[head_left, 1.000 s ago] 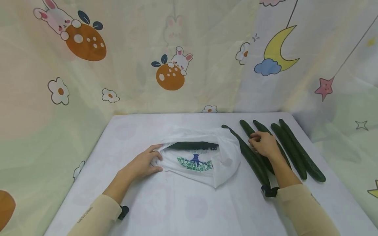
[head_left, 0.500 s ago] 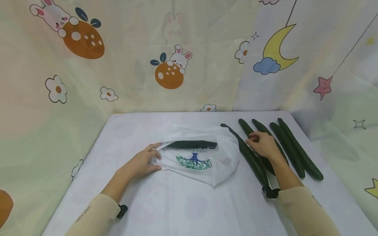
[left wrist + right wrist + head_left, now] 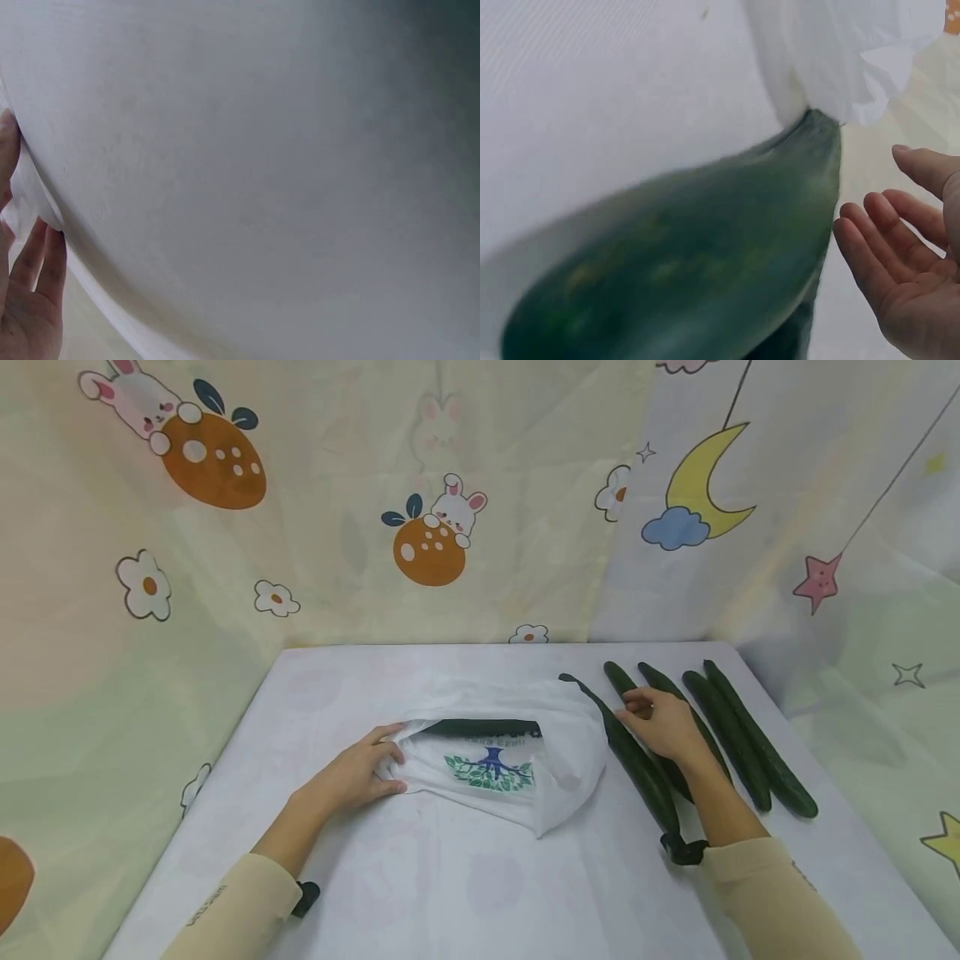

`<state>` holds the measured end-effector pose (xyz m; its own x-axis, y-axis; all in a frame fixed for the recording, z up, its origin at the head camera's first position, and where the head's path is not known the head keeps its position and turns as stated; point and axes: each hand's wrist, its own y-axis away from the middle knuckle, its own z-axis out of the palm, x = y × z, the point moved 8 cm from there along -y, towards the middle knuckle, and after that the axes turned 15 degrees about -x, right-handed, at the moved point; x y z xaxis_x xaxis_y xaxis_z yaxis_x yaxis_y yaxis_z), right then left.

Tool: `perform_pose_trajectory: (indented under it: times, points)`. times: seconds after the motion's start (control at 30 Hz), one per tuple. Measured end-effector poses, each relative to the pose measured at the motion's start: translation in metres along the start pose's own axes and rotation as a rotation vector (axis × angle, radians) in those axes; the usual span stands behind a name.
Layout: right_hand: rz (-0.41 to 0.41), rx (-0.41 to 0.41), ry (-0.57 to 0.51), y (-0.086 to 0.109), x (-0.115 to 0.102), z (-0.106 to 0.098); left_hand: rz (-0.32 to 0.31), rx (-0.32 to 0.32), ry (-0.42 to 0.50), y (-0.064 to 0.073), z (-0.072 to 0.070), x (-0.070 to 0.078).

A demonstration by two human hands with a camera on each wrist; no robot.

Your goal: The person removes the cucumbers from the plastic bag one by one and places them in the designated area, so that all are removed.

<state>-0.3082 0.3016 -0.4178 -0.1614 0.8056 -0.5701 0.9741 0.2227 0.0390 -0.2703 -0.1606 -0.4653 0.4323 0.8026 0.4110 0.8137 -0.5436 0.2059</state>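
A white plastic bag (image 3: 573, 777) with a green and blue tree print lies mid-table, its opening showing the dark green side of a cucumber (image 3: 483, 727). At the bag's left end, my left hand (image 3: 356, 774) holds the edge between thumb and fingers. The left wrist view shows those fingers (image 3: 51, 270) at a fold of the bag. My right hand (image 3: 663, 722) hovers over the cucumbers on the right, fingers loosely bent and holding nothing. Just left of it lies a cucumber (image 3: 641, 768) with a thin stem end; in the right wrist view this cucumber (image 3: 675, 255) is large beside the hand.
Further right, two long cucumbers (image 3: 761, 743) lie side by side on the white table (image 3: 480, 893). Another cucumber (image 3: 663, 677) lies partly under my right hand and forearm. A patterned cloth (image 3: 525, 560) hangs behind the table. Each wrist wears a black camera mount (image 3: 682, 850).
My right hand has moved slightly left over the cucumbers, its fingers loosening a little. My left hand and the bag's left end have shifted slightly left, and the bag's opening looks a bit narrower.
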Motion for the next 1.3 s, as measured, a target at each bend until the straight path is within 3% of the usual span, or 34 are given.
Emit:
perform_pose_trajectory:
  times: [0.3,0.67,1.1,1.3]
  points:
    - [-0.123,-0.017,-0.053,-0.006,-0.069,0.003,-0.031,-0.01,0.003,0.008,0.002,-0.008]
    - [-0.343,-0.094,-0.094,-0.004,-0.154,0.031,-0.056,-0.002,0.001,0.016,0.0,-0.017]
    - [-0.558,-0.193,-0.13,0.0,-0.22,0.06,-0.077,-0.018,-0.004,0.02,-0.002,-0.018]
    - [-0.618,-0.316,-0.114,0.005,-0.244,0.09,-0.08,-0.036,0.015,0.017,-0.005,-0.016]
